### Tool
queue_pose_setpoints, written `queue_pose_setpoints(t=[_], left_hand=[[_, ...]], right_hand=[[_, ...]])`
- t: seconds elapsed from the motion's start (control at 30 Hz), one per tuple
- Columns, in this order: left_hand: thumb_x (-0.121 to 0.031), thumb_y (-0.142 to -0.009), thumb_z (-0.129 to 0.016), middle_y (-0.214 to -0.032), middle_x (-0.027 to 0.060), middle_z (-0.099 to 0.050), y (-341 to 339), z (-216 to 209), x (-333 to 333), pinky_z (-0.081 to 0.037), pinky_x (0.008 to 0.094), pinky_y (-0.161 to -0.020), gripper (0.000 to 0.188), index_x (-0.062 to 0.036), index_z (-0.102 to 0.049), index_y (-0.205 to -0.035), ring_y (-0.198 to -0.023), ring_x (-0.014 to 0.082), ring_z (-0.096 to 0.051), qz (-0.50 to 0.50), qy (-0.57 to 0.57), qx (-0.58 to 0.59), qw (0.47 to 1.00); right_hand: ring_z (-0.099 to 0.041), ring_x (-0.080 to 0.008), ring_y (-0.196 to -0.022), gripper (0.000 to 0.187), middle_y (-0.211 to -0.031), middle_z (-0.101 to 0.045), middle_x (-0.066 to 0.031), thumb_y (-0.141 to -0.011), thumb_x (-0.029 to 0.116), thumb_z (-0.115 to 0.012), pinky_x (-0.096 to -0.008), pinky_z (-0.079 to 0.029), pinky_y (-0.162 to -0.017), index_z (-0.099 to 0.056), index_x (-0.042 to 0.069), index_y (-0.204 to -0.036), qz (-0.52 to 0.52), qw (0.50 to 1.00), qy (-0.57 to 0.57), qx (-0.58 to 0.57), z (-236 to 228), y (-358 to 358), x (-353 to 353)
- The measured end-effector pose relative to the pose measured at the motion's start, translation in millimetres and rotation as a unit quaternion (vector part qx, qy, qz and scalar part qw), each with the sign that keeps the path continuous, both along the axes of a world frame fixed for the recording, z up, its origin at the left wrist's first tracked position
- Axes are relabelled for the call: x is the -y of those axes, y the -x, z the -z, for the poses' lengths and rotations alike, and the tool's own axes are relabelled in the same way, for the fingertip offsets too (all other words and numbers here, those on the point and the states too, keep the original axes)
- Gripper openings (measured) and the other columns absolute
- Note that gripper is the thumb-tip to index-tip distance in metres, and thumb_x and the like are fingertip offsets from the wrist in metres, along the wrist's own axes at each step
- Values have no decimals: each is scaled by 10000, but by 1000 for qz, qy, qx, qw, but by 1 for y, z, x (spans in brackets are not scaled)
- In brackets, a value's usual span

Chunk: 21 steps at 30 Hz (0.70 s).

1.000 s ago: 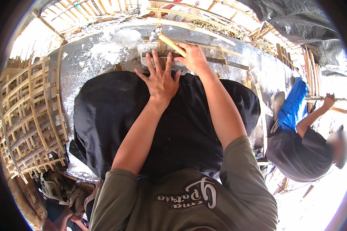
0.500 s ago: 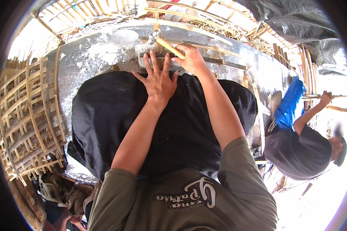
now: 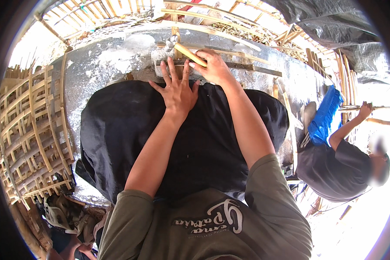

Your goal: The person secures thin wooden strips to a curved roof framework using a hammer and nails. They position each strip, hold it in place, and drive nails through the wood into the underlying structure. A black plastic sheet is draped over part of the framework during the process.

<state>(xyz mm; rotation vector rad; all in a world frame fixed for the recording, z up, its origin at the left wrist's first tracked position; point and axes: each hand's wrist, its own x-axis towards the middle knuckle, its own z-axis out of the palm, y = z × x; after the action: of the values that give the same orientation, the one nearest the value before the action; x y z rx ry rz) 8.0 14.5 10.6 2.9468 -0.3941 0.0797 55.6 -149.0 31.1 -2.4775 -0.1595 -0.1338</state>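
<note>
Left hand (image 3: 178, 97) spread, fingertips on a dark strip (image 3: 237, 66) laid over a grey block (image 3: 161, 55), right hand (image 3: 215, 68) gripping a yellow-handled hammer (image 3: 191, 54), white-blotched grey floor (image 3: 97, 60), bamboo lattice (image 3: 32, 130) left, blue plastic (image 3: 325, 116) and co-worker (image 3: 331, 169) right

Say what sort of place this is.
Probably a makeshift bamboo workshop: a woven bamboo panel at the left, long bamboo strips at the top, and a hammer in the person's right hand.

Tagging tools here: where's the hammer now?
In the head view, upper centre: the hammer has its yellow handle in the right hand, its grey head pictured just above the spread left hand.
</note>
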Motion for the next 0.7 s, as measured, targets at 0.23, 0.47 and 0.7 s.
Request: queue_pose_setpoints(t=[0.23,0.47,0.7], left_hand=[[-543,-969,-571,-1689,203,-119,0,0,0,-188,876,-1036,715,-296,-335,-1597,-1555,456,-69,8,32,13,999],[-523,-994,-537,-1699,189,-69,1,-7,1,-172,857,-1067,697,-305,-296,-1611,-1564,431,-36,-4,25,-29,999],[-524,-954,-610,-1676,210,-128,8,2,0,-219,880,-1019,739,-304,-323,-1599,-1542,472,-95,2,47,4,999]], right_hand=[[-694,-347,-843,253,-932,-701,-142,-947,239,-726,-409,-551,-744,-701,33,-1092,-22,993,-10,113,-33,-4,4],[-622,-157,-594,426,-761,-709,-76,-1051,242,-594,-330,-527,-608,-531,88,-1443,-15,1000,7,-21,-110,13,3],[-604,-108,-606,386,-816,-719,-65,-1061,198,-556,-292,-535,-619,-524,15,-1399,-31,991,-58,-116,-118,30,26]])
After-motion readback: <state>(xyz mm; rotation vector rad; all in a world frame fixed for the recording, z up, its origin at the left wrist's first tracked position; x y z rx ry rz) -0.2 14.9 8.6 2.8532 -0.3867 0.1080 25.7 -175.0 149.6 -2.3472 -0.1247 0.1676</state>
